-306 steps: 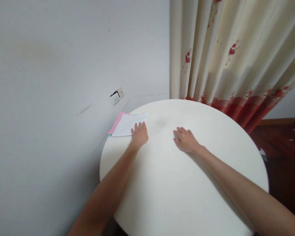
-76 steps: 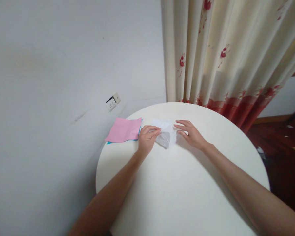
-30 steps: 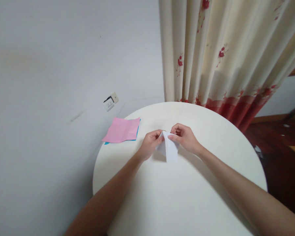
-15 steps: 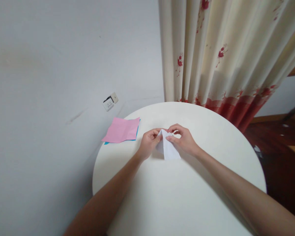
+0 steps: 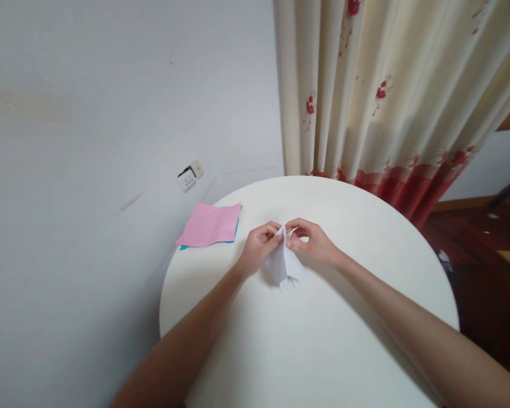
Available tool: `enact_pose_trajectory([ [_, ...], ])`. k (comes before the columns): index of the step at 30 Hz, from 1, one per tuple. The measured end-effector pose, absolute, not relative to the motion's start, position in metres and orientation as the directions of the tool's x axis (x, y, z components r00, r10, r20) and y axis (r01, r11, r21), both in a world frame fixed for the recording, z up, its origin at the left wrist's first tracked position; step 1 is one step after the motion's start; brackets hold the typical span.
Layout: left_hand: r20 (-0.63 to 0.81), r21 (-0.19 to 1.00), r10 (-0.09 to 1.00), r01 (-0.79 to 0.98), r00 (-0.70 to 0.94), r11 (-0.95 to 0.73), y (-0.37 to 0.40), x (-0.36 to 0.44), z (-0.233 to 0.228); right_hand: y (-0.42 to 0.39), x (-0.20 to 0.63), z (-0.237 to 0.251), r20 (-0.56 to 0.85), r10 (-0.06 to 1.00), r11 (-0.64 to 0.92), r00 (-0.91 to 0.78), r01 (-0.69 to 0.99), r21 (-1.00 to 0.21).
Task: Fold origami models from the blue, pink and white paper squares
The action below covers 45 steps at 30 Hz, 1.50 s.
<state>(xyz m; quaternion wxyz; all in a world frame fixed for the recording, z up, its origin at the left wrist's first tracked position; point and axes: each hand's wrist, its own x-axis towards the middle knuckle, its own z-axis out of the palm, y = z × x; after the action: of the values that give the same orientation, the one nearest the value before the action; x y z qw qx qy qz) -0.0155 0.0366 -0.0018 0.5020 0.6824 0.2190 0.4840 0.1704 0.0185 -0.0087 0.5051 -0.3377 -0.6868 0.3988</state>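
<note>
A folded piece of white paper [image 5: 284, 265] stands between my hands over the round white table [image 5: 323, 340], its top narrowed to a peak and its lower end spreading toward me. My left hand [image 5: 259, 246] pinches its upper left side between thumb and fingers. On the upper right side, my right hand [image 5: 312, 241] grips the paper with thumb and fingertips, leaving a gap inside the curled fingers. The inner folds are hidden by my fingers.
Pink paper [image 5: 210, 225] lies on blue paper [image 5: 183, 247] at the table's left edge, partly overhanging. Behind the table are a wall with a socket [image 5: 187, 180] and a flowered curtain [image 5: 365, 102]. Dark floor [image 5: 467, 255] shows at the right.
The white paper has turned and been squeezed narrower at the top, with its lower end now showing several points. My right hand has shifted slightly down, still holding the paper.
</note>
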Motion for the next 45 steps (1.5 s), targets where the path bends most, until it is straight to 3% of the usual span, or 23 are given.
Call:
enact_pose_trajectory([
  [14, 0.368, 0.929, 0.818, -0.208, 0.442, -0.306, 0.035, -0.017, -0.001, 0.015, 0.172, -0.004, 0.382, 0.863, 0.396, -0.329, -0.028, -0.918],
  [26, 0.256, 0.965, 0.928, -0.125, 0.27, -0.23, 0.038, -0.016, -0.007, 0.014, 0.168, -0.013, 0.297, 0.834, 0.249, -0.464, -0.163, -0.955],
  [32, 0.273, 0.961, 0.93, -0.114, 0.245, -0.252, 0.034, -0.013, -0.001, 0.012, 0.163, -0.014, 0.297, 0.852, 0.228, -0.431, -0.204, -0.952],
  [37, 0.274, 0.961, 0.93, -0.112, 0.245, -0.253, 0.032, -0.011, -0.001, 0.007, 0.159, -0.006, 0.218, 0.884, 0.126, -0.413, -0.239, -0.963],
  [45, 0.218, 0.975, 0.895, -0.125, 0.388, -0.183, 0.035, -0.016, -0.006, 0.011, 0.163, -0.006, 0.128, 0.944, 0.097, -0.303, -0.117, -0.988],
])
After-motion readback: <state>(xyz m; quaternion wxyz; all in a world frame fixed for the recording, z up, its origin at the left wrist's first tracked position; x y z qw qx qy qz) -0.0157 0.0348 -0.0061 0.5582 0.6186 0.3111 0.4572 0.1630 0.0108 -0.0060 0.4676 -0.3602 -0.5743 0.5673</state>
